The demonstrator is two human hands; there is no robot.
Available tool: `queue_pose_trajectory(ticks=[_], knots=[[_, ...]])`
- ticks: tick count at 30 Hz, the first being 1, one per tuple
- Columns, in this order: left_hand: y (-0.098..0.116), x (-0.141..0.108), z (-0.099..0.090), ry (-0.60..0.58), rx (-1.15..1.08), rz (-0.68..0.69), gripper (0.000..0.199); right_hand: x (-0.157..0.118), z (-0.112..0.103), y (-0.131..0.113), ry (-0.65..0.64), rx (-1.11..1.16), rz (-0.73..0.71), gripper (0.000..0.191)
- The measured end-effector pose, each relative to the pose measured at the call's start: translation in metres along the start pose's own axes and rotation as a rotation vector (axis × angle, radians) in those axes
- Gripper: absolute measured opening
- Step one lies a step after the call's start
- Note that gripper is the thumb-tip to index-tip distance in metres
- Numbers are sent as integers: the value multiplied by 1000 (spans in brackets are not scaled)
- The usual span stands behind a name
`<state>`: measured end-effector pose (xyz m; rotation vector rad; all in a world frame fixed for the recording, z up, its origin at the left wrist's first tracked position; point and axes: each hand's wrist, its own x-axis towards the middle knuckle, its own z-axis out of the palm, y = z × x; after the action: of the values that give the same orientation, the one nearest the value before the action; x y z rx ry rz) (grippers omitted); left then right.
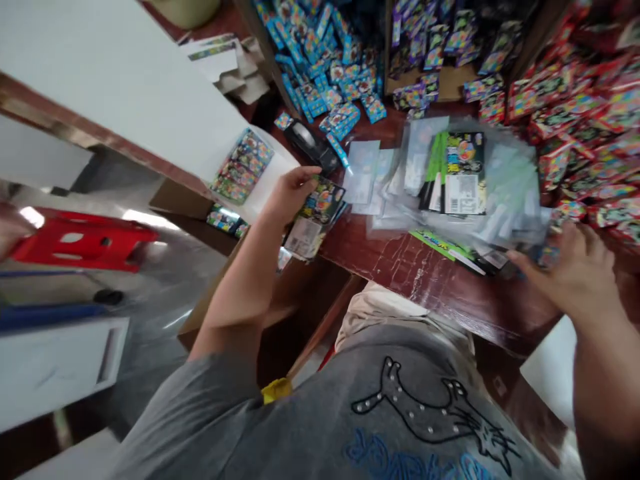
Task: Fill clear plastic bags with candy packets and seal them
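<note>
My left hand (295, 193) is closed on a small stack of dark printed packets (316, 217) at the table's left front edge. On the right, my right hand (575, 267) has its fingers spread at the front edge, beside the red packets, with a small packet (549, 253) near its fingertips. Between the hands lies a pile of clear plastic bags (510, 180), with a black and green printed card (465, 173) on top. A green-edged packet (445, 247) sticks out below the pile.
Blue packets (320, 67), purple packets (435, 47) and red packets (590, 120) are heaped along the back. A black tape dispenser (313, 147) stands near my left hand. A filled pack (243, 167) lies on a white surface. An open cardboard box (215, 287) is below.
</note>
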<state>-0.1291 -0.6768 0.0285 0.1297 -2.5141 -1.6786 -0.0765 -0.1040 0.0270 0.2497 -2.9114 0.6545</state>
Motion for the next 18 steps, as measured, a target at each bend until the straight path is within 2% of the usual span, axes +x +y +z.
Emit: queue_pose_trajectory(ticks=[2,3,4,6,7,9,12,14,16,18], knots=[[-10,15,-4,-27,53,49,36,-1,12,17,36,-112,227,111],[-10,18,0,1,163,127,34,-1,18,22,43,-137,323,117],[-8,19,6,49,282,212,35,0,22,24,15,-143,365,113],[6,16,26,74,302,310,40,4,27,25,13,-130,367,90],[18,11,39,72,314,378,42,7,27,25,24,-112,376,80],[49,-6,75,-10,277,493,38,10,23,25,40,-51,407,63],[99,-41,138,-175,219,603,24,5,8,31,51,97,446,49],[122,-56,179,-265,211,632,21,0,-2,38,80,176,439,44],[133,-56,214,-301,225,628,22,-2,-10,47,120,220,435,41],[132,-34,241,-252,249,557,33,-2,-12,57,144,234,441,41]])
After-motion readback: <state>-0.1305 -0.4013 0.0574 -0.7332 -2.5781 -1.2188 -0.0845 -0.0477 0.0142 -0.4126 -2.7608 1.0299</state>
